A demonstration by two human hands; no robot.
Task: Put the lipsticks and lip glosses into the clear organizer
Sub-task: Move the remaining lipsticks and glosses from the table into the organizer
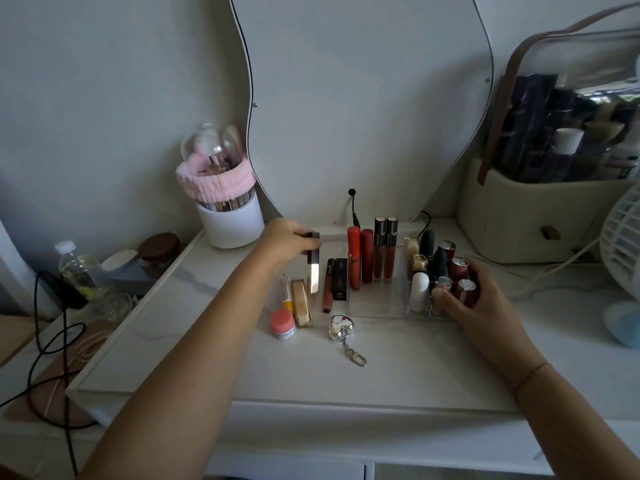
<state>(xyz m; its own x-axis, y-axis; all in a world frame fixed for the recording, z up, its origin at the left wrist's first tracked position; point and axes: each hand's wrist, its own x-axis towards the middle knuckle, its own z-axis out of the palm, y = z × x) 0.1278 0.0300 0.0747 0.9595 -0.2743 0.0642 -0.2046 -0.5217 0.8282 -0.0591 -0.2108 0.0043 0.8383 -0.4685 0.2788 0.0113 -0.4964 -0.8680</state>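
Keychain [341, 329] lies before clear organizer [377, 306]; left hand [287, 242] pinches tube [314, 275].

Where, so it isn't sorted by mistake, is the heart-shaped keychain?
Head view: the heart-shaped keychain lies on the tabletop, just in front of the clear organizer, to the right of the pink-lidded jar.

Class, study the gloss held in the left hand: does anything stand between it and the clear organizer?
Yes. A brown lip gloss and a black box lie flat on the table between the held gloss in the left hand and the clear organizer. Lifted over them, it should probably clear.
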